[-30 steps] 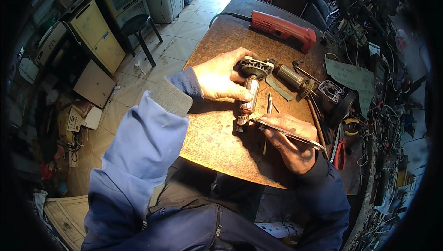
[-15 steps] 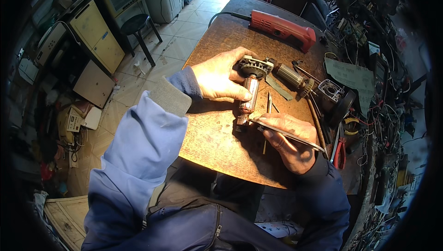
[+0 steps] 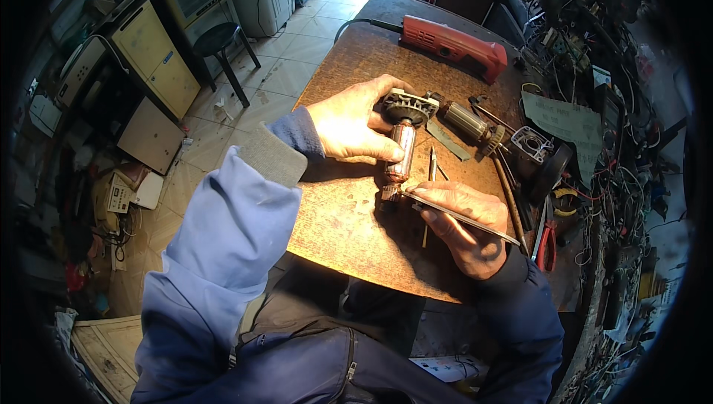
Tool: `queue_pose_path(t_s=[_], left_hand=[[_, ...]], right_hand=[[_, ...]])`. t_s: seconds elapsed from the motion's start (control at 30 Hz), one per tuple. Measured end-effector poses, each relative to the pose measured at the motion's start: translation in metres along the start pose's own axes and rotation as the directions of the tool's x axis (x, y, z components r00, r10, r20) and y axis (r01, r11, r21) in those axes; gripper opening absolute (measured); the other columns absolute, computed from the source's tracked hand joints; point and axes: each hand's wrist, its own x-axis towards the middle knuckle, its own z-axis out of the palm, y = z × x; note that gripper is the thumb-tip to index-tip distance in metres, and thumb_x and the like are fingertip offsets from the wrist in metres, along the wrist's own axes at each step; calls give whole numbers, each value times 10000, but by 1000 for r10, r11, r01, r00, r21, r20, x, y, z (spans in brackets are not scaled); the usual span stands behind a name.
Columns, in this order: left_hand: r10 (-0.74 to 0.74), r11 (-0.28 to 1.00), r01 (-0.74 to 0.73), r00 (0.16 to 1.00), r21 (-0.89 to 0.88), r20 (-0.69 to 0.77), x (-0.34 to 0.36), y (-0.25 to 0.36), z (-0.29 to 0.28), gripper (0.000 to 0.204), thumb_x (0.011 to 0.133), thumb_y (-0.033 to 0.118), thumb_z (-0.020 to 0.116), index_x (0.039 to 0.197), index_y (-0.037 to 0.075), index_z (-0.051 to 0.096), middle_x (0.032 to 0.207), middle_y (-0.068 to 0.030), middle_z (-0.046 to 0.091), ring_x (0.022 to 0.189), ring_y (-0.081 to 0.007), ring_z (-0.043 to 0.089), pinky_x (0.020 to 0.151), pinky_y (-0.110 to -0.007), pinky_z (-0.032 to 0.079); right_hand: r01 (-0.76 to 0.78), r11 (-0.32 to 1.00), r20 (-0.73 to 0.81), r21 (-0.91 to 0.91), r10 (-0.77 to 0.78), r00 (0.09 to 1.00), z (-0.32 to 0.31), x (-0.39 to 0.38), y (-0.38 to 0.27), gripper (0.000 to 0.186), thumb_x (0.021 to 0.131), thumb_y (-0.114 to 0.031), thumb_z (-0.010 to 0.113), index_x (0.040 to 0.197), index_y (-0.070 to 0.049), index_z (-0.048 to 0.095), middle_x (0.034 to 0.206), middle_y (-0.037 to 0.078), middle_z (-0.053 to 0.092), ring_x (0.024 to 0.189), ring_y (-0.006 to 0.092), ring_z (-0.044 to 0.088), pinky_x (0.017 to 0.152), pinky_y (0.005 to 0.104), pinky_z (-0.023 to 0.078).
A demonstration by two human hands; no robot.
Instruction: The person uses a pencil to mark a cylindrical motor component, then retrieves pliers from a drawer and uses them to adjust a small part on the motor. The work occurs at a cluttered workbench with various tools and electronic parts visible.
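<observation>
Left hand [image 3: 349,125] wraps the motor armature [image 3: 401,153], which stands on the rusty workbench [image 3: 349,218] with its long axis running away from the person, fan end far, commutator end near. Right hand [image 3: 464,222] pinches a thin flat blade [image 3: 460,214], tip touching the commutator end just beside its fingers; this hand is nearer.

Both hands [image 3: 356,125] [image 3: 464,222] closed, gripping

red power tool [image 3: 454,47], black stool [image 3: 220,41], red-handled pliers [image 3: 547,244]
</observation>
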Motion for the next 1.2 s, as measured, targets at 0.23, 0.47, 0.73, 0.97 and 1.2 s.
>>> queue_pose_path(t_s=[0.23, 0.47, 0.73, 0.97, 1.2], left_hand=[[2, 1000, -2, 1000, 8, -7, 1, 0, 1, 890, 770, -2, 801, 1503, 1, 297, 1380, -177, 491, 1253, -302, 562, 1065, -418, 496], [23, 999, -23, 1000, 28, -13, 2, -3, 0, 892, 760, 14, 821, 1493, -4, 312, 1381, -171, 493, 1254, -295, 561, 1075, -418, 490], [7, 1000, -7, 1000, 8, -15, 1, -1, 1, 893, 759, 15, 821, 1493, -7, 314, 1377, -171, 498, 1262, -296, 558, 1081, -420, 486], [19, 1000, -19, 1000, 11, -7, 2, -3, 0, 886, 761, 9, 816, 1491, -14, 315, 1382, -174, 496, 1275, -289, 548, 1098, -416, 475], [19, 1000, -18, 1000, 19, -16, 2, -5, 0, 885, 762, 9, 820, 1489, -15, 317, 1383, -174, 491, 1276, -277, 545, 1102, -408, 471]], right_hand=[[1, 1000, 1, -9, -1, 1000, 1, 0, 1, 243, 892, 25, 718, 1134, 37, 718, 1085, 221, 731, 953, 310, 739, 810, 343, 580], [32, 999, -16, -26, -33, 999, 2, 0, 1, 239, 887, 30, 721, 1126, 35, 719, 1058, 219, 735, 946, 313, 740, 811, 350, 581], [-3, 1000, 2, -14, 3, 1000, 1, 0, 0, 241, 887, 29, 723, 1128, 34, 717, 1058, 213, 733, 940, 313, 740, 807, 350, 583], [-2, 1000, -6, 17, 2, 1000, 3, -1, 0, 235, 897, 27, 716, 1132, 29, 717, 1057, 210, 731, 921, 314, 741, 788, 343, 584], [-29, 1000, -19, -2, 29, 999, 6, -4, 0, 250, 906, 28, 707, 1151, -15, 732, 1041, 177, 743, 815, 203, 742, 663, 279, 579]])
